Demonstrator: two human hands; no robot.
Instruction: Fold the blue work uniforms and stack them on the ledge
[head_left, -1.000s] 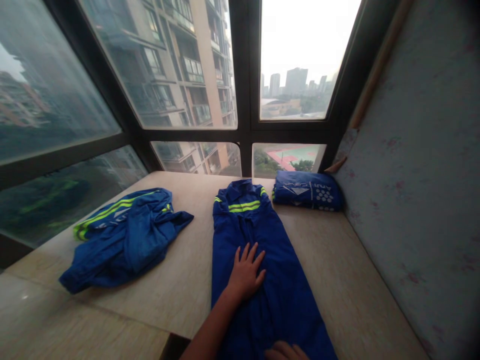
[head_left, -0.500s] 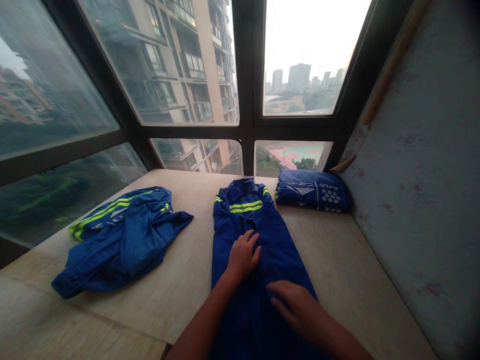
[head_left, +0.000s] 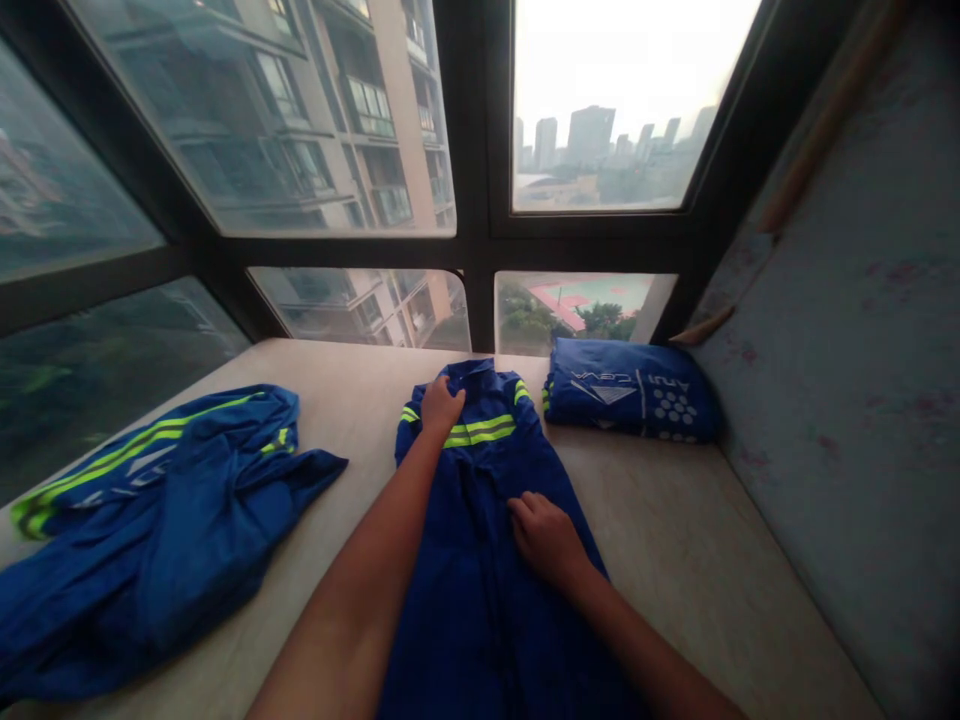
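Observation:
A blue garment with yellow-green stripes lies lengthwise on the pale surface, its collar toward the window. My left hand is at the collar, on its left part, with fingers bent together; whether cloth is pinched between them is too small to tell. Lower down, on the right side of the same garment, rests my right hand, its fingers curled against the fabric. Any cloth under those fingers is hidden.
At the left lies a crumpled blue garment with striped trim. A folded blue bundle with white print sits at the back right, beside the patterned wall. Dark window frames stand behind the pale surface.
My left hand has moved forward from the garment's middle to its collar. My right hand has moved forward and slightly left, its fingers now more curled. The view has shifted somewhat.

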